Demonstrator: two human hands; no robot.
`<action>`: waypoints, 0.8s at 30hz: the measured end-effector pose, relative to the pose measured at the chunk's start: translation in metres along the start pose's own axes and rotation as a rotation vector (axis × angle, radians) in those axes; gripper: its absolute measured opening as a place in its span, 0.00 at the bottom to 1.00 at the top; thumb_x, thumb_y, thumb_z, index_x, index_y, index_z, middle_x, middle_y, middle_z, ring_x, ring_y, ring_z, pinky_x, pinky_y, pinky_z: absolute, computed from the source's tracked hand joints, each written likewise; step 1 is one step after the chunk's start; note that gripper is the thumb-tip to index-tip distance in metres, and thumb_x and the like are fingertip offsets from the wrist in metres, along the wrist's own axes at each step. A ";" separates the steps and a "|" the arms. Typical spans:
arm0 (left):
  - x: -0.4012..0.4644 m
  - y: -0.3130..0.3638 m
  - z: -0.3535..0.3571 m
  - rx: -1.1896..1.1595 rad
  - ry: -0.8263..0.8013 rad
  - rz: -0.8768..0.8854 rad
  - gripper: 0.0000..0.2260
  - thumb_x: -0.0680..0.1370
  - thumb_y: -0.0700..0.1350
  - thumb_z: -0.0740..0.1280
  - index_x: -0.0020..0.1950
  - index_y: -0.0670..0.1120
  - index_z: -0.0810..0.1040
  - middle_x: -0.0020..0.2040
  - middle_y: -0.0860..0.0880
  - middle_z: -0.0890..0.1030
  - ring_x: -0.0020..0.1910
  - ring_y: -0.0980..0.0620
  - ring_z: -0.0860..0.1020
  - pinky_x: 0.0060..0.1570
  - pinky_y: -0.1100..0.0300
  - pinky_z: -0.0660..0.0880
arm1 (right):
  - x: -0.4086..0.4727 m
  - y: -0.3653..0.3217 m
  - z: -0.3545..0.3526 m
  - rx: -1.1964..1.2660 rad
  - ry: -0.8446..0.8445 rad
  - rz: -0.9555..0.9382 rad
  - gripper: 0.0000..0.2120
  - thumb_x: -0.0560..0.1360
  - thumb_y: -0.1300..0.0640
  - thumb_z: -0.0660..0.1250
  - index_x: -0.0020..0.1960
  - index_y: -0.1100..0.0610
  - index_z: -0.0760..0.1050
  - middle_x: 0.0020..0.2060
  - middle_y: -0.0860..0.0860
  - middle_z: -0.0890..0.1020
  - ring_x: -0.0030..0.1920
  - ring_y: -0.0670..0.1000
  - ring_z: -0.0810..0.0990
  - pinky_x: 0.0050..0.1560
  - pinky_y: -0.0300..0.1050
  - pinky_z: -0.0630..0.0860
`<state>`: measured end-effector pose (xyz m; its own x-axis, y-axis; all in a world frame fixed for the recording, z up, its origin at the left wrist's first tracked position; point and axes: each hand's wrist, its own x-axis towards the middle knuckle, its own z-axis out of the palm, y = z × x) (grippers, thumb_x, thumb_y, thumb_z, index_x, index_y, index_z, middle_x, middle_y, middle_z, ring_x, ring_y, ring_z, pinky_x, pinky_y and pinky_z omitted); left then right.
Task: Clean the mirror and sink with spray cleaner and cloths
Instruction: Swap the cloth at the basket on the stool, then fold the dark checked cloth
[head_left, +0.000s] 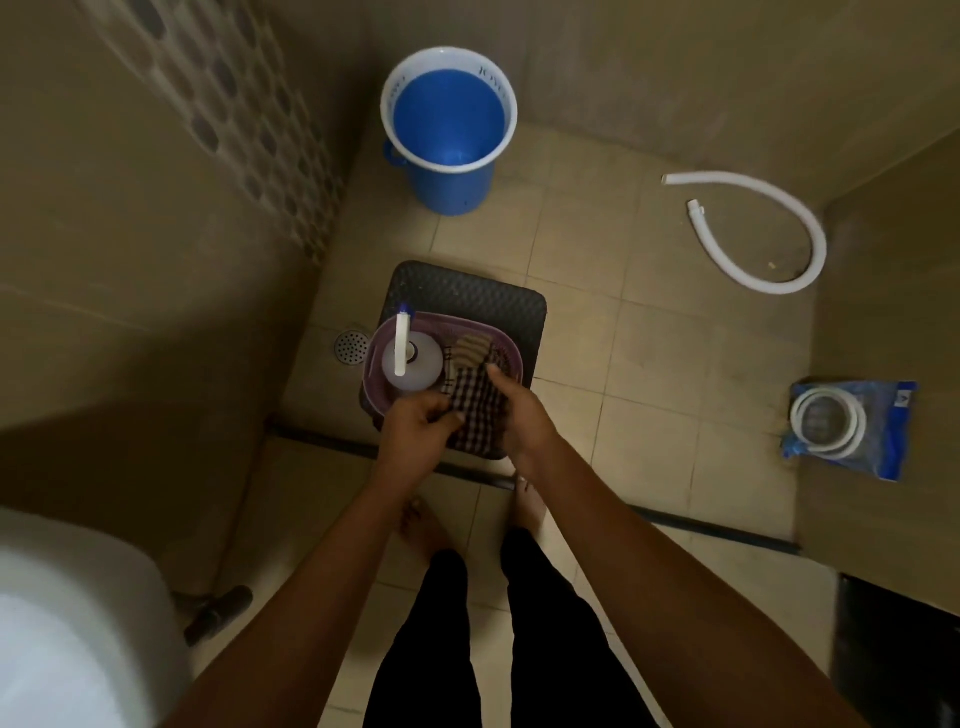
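A purple basket (511, 347) rests on a dark stool (467, 291) on the bathroom floor. In it stands a clear spray bottle (415, 371) with a white trigger, and beside that lies a beige cloth (471, 349). A checkered cloth (475, 410) hangs over the basket's near edge. My left hand (415, 431) pinches its left side and my right hand (519, 415) grips its right side. The white sink (67, 623) fills the lower left corner. The mirror is out of view.
A blue bucket (449, 130) stands at the far wall. A white corrugated hose (753, 228) lies curled on the tiles at right, and a bagged coiled hose (847, 426) sits by the right wall. A floor drain (352, 347) lies left of the stool. My bare feet stand behind a dark threshold strip (701, 525).
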<state>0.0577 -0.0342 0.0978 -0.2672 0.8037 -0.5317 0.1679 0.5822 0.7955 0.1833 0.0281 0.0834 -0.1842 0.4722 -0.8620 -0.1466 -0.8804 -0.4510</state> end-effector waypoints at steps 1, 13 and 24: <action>-0.006 0.006 -0.004 -0.135 -0.045 -0.048 0.05 0.78 0.36 0.67 0.49 0.37 0.83 0.47 0.44 0.85 0.48 0.47 0.83 0.47 0.56 0.81 | -0.007 0.001 -0.002 0.056 -0.046 0.019 0.29 0.71 0.43 0.70 0.66 0.58 0.75 0.60 0.57 0.82 0.61 0.59 0.79 0.60 0.57 0.77; -0.066 0.033 -0.026 0.224 0.124 0.216 0.13 0.76 0.43 0.71 0.60 0.45 0.78 0.53 0.50 0.81 0.53 0.51 0.79 0.51 0.57 0.79 | -0.096 -0.013 0.001 0.125 -0.127 -0.123 0.17 0.78 0.61 0.63 0.67 0.62 0.72 0.62 0.60 0.80 0.62 0.61 0.78 0.57 0.56 0.78; -0.117 0.076 -0.038 0.417 0.235 0.561 0.22 0.79 0.53 0.64 0.72 0.48 0.73 0.73 0.49 0.71 0.70 0.51 0.72 0.65 0.57 0.73 | -0.144 -0.055 0.029 0.126 -0.367 -0.123 0.22 0.79 0.53 0.64 0.68 0.65 0.71 0.61 0.61 0.80 0.54 0.57 0.82 0.54 0.53 0.81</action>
<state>0.0658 -0.0889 0.2318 -0.2234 0.9741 0.0361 0.6738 0.1275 0.7279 0.1899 0.0095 0.2391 -0.4893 0.5775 -0.6535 -0.3026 -0.8152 -0.4939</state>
